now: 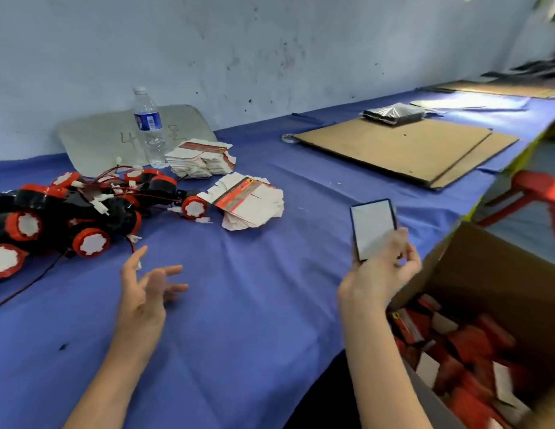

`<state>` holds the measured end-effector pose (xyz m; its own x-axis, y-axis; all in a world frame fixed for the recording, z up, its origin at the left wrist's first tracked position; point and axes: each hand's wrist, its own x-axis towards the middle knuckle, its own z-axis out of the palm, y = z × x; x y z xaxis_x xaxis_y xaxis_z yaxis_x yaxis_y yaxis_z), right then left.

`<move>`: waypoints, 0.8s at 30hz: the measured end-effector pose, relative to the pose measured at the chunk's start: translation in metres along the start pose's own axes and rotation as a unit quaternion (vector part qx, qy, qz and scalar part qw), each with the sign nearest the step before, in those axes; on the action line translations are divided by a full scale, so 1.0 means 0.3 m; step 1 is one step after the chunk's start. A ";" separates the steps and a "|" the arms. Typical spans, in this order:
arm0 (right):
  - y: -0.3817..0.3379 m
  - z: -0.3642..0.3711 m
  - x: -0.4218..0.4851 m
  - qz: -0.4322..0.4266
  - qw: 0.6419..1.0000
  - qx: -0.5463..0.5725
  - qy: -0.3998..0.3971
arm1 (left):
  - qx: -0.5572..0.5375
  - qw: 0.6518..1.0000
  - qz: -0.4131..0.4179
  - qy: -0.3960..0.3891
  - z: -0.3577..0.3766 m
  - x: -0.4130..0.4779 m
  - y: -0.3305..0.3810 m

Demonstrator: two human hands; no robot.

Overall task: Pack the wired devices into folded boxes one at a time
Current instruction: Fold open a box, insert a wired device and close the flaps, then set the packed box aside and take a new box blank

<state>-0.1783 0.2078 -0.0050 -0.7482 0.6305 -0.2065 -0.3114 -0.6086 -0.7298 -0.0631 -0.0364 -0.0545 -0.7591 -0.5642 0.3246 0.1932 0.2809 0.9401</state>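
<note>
Right hand grips a smartphone; left hand open. Wired devices at left edge of desk: judged rigid, light, wires tangled; grasp one black body

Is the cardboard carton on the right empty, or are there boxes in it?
Partly filled: the open carton holds a jumble of red and white boxes, with bare inner wall showing above them.

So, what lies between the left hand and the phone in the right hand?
In the head view, only bare blue tablecloth lies between the left hand and the phone that the right hand holds.
</note>
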 end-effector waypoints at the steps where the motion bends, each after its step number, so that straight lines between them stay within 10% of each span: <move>1: -0.025 -0.035 0.027 -0.064 0.996 -0.033 0.054 | 0.006 1.000 0.002 -0.006 0.000 -0.003 -0.001; 5: -0.045 -0.110 0.084 -0.184 0.962 -0.175 0.098 | 0.020 1.000 0.001 -0.018 0.010 -0.008 0.006; 10: 0.091 0.063 -0.006 -0.271 0.916 -0.275 -0.106 | 0.023 1.000 -0.008 -0.019 0.001 -0.002 -0.012; 16: 0.354 0.286 -0.062 -0.211 0.672 -0.573 -0.419 | 0.014 1.000 -0.013 -0.023 0.016 -0.004 0.012; 24: 0.520 0.352 -0.088 -0.292 0.517 -0.682 -0.428 | 0.014 0.999 -0.022 -0.018 0.024 0.010 0.005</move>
<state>-0.2691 0.0453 -0.0447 -0.9265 -0.2839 0.2471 -0.3650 0.8379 -0.4059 -0.0695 -0.0321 -0.0529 -0.7888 -0.5478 0.2788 0.1424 0.2784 0.9498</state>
